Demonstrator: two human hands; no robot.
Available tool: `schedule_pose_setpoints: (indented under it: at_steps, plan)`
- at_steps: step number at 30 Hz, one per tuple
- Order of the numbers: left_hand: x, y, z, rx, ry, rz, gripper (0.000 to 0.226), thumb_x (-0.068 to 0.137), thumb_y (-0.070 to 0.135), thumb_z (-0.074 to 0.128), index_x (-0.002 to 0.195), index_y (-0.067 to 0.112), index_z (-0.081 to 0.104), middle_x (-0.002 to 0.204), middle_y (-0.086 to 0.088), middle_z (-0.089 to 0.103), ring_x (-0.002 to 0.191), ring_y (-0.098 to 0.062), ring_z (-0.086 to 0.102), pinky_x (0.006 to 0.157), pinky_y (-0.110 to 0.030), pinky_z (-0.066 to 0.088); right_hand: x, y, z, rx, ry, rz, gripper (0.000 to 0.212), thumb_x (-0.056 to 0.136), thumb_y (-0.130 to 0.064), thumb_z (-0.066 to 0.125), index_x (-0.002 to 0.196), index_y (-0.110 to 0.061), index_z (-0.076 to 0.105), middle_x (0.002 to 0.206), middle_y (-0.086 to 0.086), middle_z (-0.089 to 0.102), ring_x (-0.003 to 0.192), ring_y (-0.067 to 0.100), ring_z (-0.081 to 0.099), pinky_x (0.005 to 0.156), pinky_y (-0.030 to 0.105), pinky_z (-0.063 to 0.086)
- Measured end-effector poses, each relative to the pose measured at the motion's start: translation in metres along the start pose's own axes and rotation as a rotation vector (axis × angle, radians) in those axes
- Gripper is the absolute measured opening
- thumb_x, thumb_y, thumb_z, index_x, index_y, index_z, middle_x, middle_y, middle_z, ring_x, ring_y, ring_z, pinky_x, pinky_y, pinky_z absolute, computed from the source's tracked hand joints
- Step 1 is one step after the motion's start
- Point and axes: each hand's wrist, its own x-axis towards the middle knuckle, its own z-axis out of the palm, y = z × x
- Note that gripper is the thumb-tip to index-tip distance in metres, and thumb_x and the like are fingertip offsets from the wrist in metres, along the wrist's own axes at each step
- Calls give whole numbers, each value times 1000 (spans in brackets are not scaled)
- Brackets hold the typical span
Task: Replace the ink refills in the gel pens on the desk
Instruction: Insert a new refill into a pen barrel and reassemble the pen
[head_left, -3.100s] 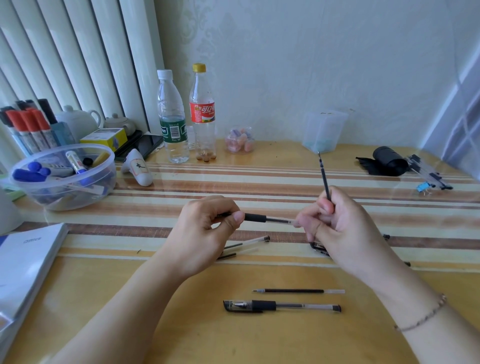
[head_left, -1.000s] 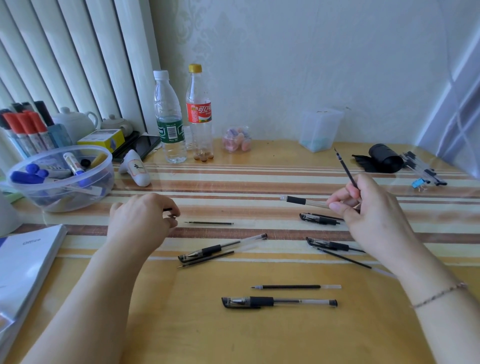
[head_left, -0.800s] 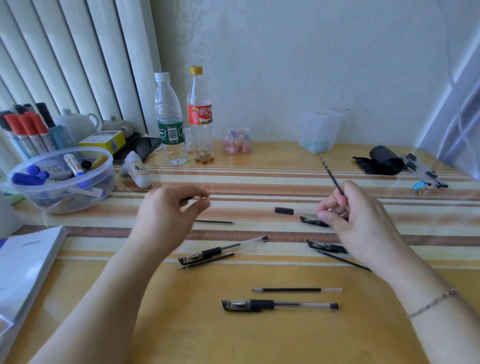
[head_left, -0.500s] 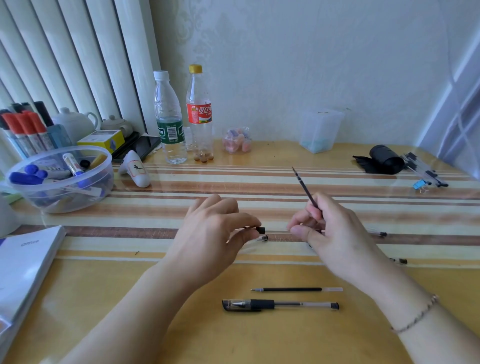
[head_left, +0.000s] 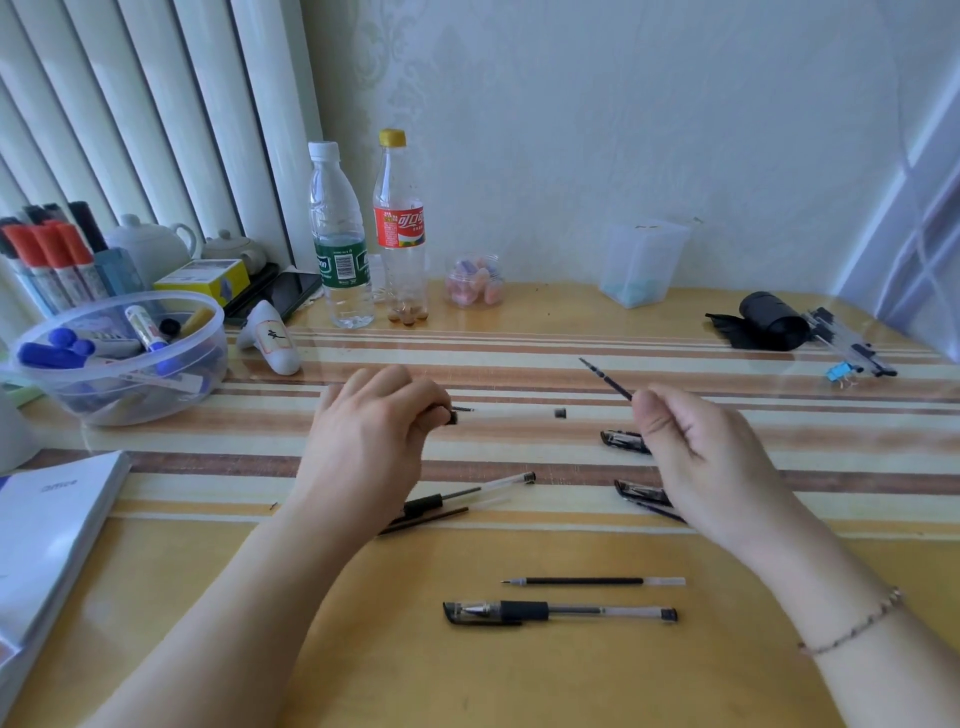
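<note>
Left hand (head_left: 363, 441) pinches the clear barrel (head_left: 506, 414) level, its long axis left-to-right, far end toward the right hand (head_left: 696, 447). Right hand, nearer that end, grips a refill (head_left: 605, 379) angled up-left, apart from the barrel.

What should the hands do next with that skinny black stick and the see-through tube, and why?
Probably bring the right hand over and slide its black ink refill into the clear pen barrel that the left hand pinches at one end. The barrel looks empty, and the two hands are apart, so the refill is not yet lined up with it.
</note>
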Motion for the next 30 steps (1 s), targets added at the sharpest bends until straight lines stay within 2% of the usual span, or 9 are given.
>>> schedule_pose_setpoints:
  at_steps: [4, 8, 12, 14, 17, 19, 23, 27, 30]
  plan:
    - [0, -1, -2, -20, 21, -38, 14, 89, 21, 57, 84, 18, 69, 79, 4, 60, 79, -28, 55, 71, -43, 44, 3, 5, -4, -89, 57, 40, 25, 97, -41, 39, 76, -35, 51, 60, -19, 56, 54, 6, 50, 45, 27, 34]
    - [-4, 15, 0, 23, -44, 76, 14, 91, 24, 55, 84, 22, 68, 77, 7, 58, 77, -23, 54, 68, -38, 41, -2, -9, 9, 20, 69, -50, 21, 98, -32, 42, 95, -21, 61, 79, -7, 67, 75, 11, 64, 63, 32, 54]
    - [-8, 29, 4, 2, -63, 149, 16, 91, 25, 54, 84, 24, 68, 74, 8, 56, 72, -21, 51, 66, -38, 42, -11, -24, 24, 63, -137, -89, 21, 96, -42, 36, 84, -32, 50, 60, -4, 58, 52, 14, 55, 47, 37, 46]
    - [-6, 28, 4, -43, 2, 104, 15, 92, 24, 56, 87, 22, 69, 78, 8, 59, 76, -20, 54, 69, -38, 44, -10, -24, 24, 37, -115, -79, 20, 95, -44, 36, 80, -36, 48, 56, -1, 54, 48, 15, 49, 47, 38, 43]
    - [-2, 24, 0, -414, 185, -223, 14, 95, 23, 56, 90, 22, 69, 72, 17, 62, 70, 1, 54, 64, -15, 42, -5, -26, 24, 278, 4, 118, 23, 99, -28, 44, 78, -27, 53, 53, -5, 52, 43, 9, 42, 42, 24, 38]
    - [-2, 30, 5, -722, 132, -428, 19, 96, 27, 53, 89, 26, 70, 54, 21, 55, 51, 4, 46, 53, -8, 35, -4, -30, 26, 570, -10, 286, 22, 101, -21, 43, 84, -16, 55, 54, -3, 50, 43, 10, 39, 42, 20, 36]
    - [-10, 53, 16, -1134, -54, -540, 26, 90, 40, 53, 91, 25, 73, 56, 8, 38, 56, -14, 35, 61, -30, 32, -13, -48, 40, 667, -147, 284, 19, 102, -19, 41, 89, -11, 54, 57, 1, 50, 41, 7, 39, 41, 17, 36]
    - [-13, 62, 21, -1308, -52, -629, 29, 85, 43, 51, 85, 21, 71, 58, 5, 34, 55, -12, 33, 62, -29, 31, -19, -55, 51, 580, -202, 258, 17, 102, -23, 40, 91, -19, 52, 55, 1, 55, 36, 11, 43, 41, 24, 36]
    - [-15, 65, 23, -1365, -52, -679, 33, 96, 35, 44, 74, 22, 66, 60, -1, 37, 55, -14, 35, 62, -32, 32, -22, -57, 53, 574, -246, 245, 19, 102, -25, 41, 87, -25, 52, 58, 4, 61, 34, 17, 50, 40, 24, 38]
